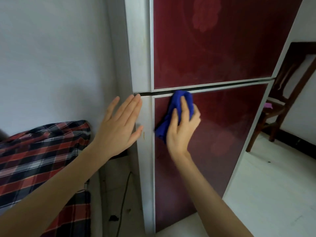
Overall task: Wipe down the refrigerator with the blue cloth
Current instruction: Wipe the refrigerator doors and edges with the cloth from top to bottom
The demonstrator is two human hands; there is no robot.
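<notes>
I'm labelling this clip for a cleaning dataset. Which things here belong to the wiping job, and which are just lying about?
Part of the job: refrigerator, blue cloth, right hand pressing the cloth, left hand flat on the fridge's side.

Just lying about: plaid fabric, wooden chair, black cable.

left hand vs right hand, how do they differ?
The left hand is open and flat, empty, against the fridge's silver side edge; the right hand is curled around the blue cloth, pressing it on the lower red door. Both touch the fridge.
</notes>
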